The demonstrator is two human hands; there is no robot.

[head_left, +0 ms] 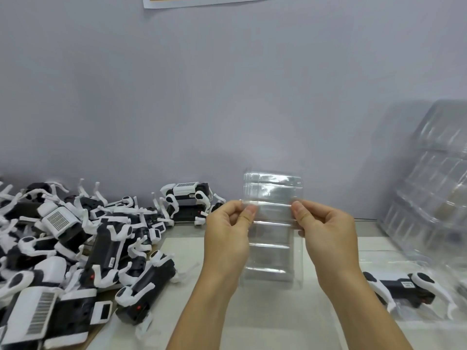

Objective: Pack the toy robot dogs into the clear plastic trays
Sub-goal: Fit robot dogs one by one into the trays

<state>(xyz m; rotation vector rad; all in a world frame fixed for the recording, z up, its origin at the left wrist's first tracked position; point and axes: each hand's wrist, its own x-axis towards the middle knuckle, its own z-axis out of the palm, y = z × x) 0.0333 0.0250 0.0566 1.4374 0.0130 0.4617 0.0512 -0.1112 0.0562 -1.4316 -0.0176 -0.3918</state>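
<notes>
- The left hand [228,229] is raised in front of the person, thumb and curled fingers pinching the left edge of a clear, ribbed plastic tray [271,231].
- The right hand [326,228] does the same on the tray's right edge, thumb pressed on the near face and the fingers curled round behind.
- The tray hangs upright between the two hands, lifted off the table; both grips sit near its upper part, so most of its length drops below the thumbs and a short part stands above them.
- Through the clear plastic you can make out several crosswise ridges dividing the tray into compartments; nothing lies in them.
- To the left, well apart from the hands, a big jumbled heap of black-and-white toy robot dogs [75,253] covers the pale table [273,322], legs sticking out every way.
- One more toy dog at the back [188,202] sits on top of the pile's far end against the grey wall [227,84], just beyond the left hand.
- On the right, a single black-and-white robot dog [406,289] lies on its side on the table, below and beside the right forearm.
- Behind it a blurred stack of large clear trays [434,173] leans against the wall.
- A sheet of paper [219,1] is stuck at the top of the wall.
</notes>
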